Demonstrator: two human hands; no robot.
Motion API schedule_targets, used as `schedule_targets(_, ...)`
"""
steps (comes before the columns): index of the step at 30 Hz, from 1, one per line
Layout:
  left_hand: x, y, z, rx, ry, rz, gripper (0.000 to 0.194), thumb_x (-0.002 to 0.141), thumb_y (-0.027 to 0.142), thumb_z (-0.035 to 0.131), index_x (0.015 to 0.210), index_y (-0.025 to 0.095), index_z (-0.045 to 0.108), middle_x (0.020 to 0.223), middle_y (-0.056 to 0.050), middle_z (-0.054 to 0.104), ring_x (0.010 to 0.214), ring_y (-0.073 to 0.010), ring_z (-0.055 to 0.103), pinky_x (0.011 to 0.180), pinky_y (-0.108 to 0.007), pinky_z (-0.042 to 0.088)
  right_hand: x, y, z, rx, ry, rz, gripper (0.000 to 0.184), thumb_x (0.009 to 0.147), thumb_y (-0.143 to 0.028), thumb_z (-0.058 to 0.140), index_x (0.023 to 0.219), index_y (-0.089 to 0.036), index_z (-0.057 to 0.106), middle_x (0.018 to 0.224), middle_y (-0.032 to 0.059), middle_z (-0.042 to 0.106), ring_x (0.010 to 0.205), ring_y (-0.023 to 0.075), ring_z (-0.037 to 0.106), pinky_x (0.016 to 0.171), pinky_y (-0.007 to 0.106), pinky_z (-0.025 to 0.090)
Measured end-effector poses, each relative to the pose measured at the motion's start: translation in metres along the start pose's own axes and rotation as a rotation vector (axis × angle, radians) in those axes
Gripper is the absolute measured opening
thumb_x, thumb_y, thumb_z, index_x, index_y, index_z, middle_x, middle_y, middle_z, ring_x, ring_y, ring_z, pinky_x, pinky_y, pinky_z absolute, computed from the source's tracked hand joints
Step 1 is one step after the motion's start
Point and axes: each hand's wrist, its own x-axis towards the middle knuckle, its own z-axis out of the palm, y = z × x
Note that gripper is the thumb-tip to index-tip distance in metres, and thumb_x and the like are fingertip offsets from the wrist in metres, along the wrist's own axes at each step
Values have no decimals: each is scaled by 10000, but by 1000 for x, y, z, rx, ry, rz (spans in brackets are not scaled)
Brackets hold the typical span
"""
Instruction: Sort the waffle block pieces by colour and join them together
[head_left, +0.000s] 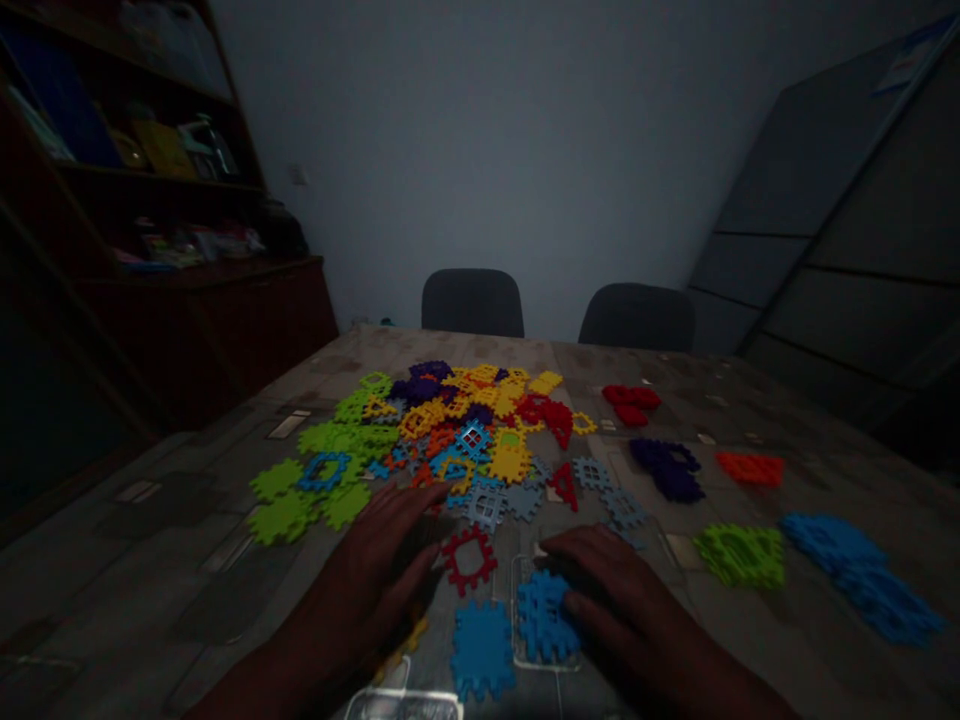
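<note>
My left hand (382,560) reaches over the near edge of the pile, fingers stretched out and thumb apart, with nothing seen in its grasp. A red square frame (469,560) with notched edges lies just right of its thumb. My right hand (619,600) is low over the table with fingers extended and slightly bent. Its thumb is against or just above a small stack of blue notched pieces (546,617); contact is hard to tell. Between the hands lies a flat blue square piece (482,650). A yellow piece (405,645) is partly hidden under my left wrist.
A mixed heap of interlocking plastic pieces (450,410) spreads across the middle, with green ones (285,510) at left. Sorted groups sit at right: red (631,402), purple (667,468), orange (750,468), green (741,555) and blue (862,575). Two chairs (472,302) stand behind the table.
</note>
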Motion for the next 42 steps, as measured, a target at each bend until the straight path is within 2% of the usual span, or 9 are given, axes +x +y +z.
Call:
schedule_targets(4,-5,10,-2,-64,-128,92,408,1000,414,536,1399,326,533,1371,-64,644,1258,-292,605,1146,-483,430,-3,2,-2,-27,-132,36,697,873,-356,713,1511,-259,448,1506,125,505,1370,337,436,1150,568,327)
schedule_targets(9,-13,25,10,-108,-304,257,765,882,488,730,1516,338,328,1406,-82,598,1308,-312,541,1238,-624,159,-2,3,1,-88,-160,68,787,823,-271,740,1538,-261,409,1507,123,500,1369,344,420,1146,564,319)
schedule_targets(16,-23,31,47,10,-328,253,929,688,417,893,1445,314,366,1155,-70,674,1065,-308,617,1152,-665,250,-1,4,7,-167,-134,27,862,734,-135,776,1519,-276,448,1452,115,558,1323,364,478,1126,539,379)
schedule_targets(23,-24,33,48,38,-333,225,1018,635,387,947,1450,321,339,1162,-72,671,1057,-320,608,1120,-705,270,-2,6,3,-178,-153,29,790,788,-163,746,1514,-260,451,1450,120,558,1334,358,475,1140,559,352)
schedule_targets(29,-25,34,49,26,-321,233,854,731,512,856,1428,295,412,1150,-76,679,1055,-317,615,1141,-692,254,-1,2,2,-165,-157,-44,764,809,-226,761,1511,-270,462,1417,114,592,1306,328,507,1123,498,372)
schedule_targets(34,-3,31,12,-93,-283,176,390,951,349,618,1324,283,525,1243,-55,664,1138,-264,592,1163,-541,295,0,0,3,-178,-161,-43,787,795,-208,777,1512,-258,457,1435,117,581,1309,332,505,1122,498,371)
schedule_targets(36,14,15,-3,-58,-239,106,201,1022,278,466,1146,246,622,1138,-59,686,1060,-240,603,1021,-435,426,-1,-1,3,-184,-160,-39,789,786,-171,771,1507,-262,464,1431,108,586,1305,324,511,1119,478,381)
schedule_targets(38,34,-8,-12,86,-260,47,262,1036,253,403,1087,225,658,1072,-68,689,993,-228,611,913,-371,463,-2,-3,4,-189,-171,-47,784,776,-139,755,1498,-258,473,1414,99,601,1294,313,522,1113,461,391)
schedule_targets(42,67,-52,-10,238,-281,-3,258,976,190,462,954,196,718,965,-94,672,912,-254,605,797,-351,451,-1,-4,5,-218,-142,-105,810,753,-60,686,1507,-230,445,1410,95,604,1283,294,533,1134,448,371)
